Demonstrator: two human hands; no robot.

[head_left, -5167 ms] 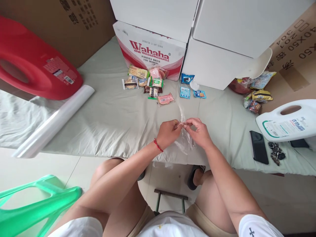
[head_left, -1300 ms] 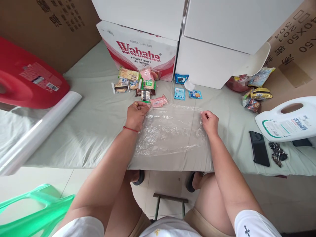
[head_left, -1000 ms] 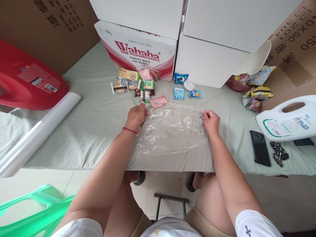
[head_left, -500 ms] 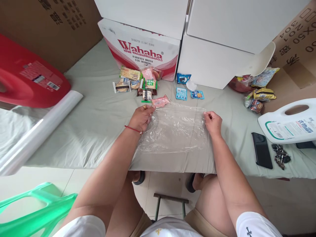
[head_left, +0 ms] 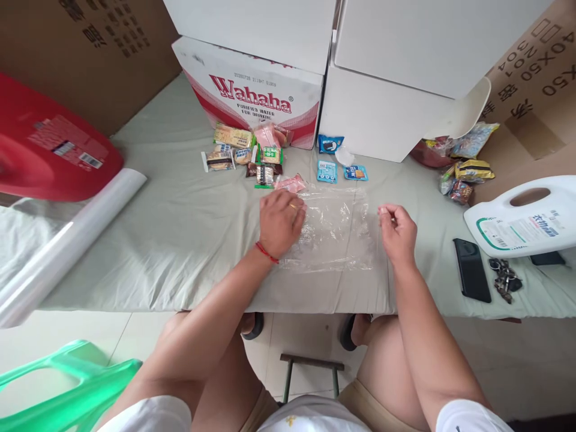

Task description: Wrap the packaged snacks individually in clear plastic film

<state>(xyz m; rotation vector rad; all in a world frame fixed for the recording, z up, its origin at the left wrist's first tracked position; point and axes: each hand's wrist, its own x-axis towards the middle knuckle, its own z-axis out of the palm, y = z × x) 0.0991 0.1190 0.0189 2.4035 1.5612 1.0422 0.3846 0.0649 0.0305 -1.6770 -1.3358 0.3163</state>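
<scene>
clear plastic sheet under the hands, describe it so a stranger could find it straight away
Start at the red and white Wahaha box at the back of the grey-green cloth. Come toward the near edge, past the small snack packets. The clear plastic sheet lies flat between the left hand and the right hand; unlike the packets it is see-through, crinkled and unprinted.

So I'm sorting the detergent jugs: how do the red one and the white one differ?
The red jug lies at the far left, cut off by the frame; the white jug lies at the right, nearly whole. The red jug's label is red, the white jug's is white with green trim. Both lie on their sides and have a handle hole.
</scene>
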